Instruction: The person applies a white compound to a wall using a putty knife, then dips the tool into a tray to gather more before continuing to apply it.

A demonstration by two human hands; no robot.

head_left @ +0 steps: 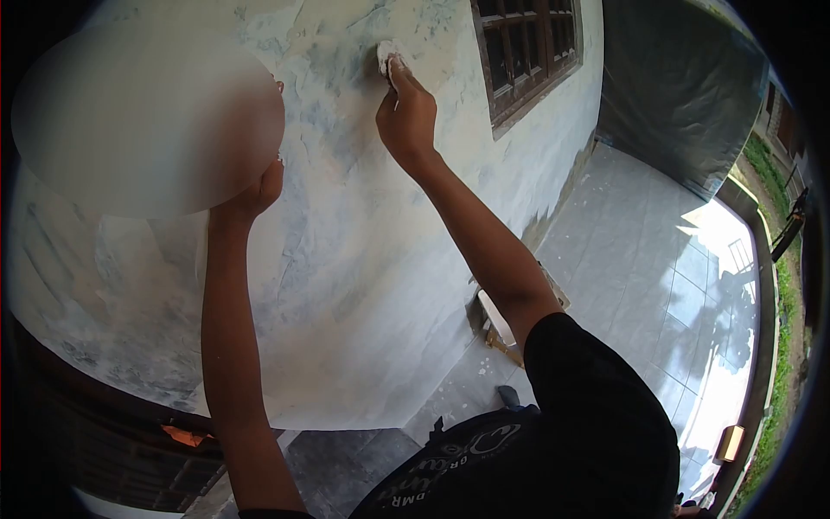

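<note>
Well, blur (147, 121) hides how left fingers (279, 86) sit; right fingers (399, 64) clamp a whitish lump (386, 54) near a window (531, 52).

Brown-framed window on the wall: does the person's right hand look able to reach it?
Probably yes: the right hand is near the brown-framed window, with only wall visible between them, though the hand is already holding a white-smeared tool.

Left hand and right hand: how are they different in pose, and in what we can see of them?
The right hand shows clearly, pinching a white-smeared piece at the wall; the left hand is mostly hidden by a blurred oval, so its grip cannot be told.
The right forearm slants across the view, while the left forearm runs nearly straight up it.
Both hands are bare and raised toward the wall.
</note>
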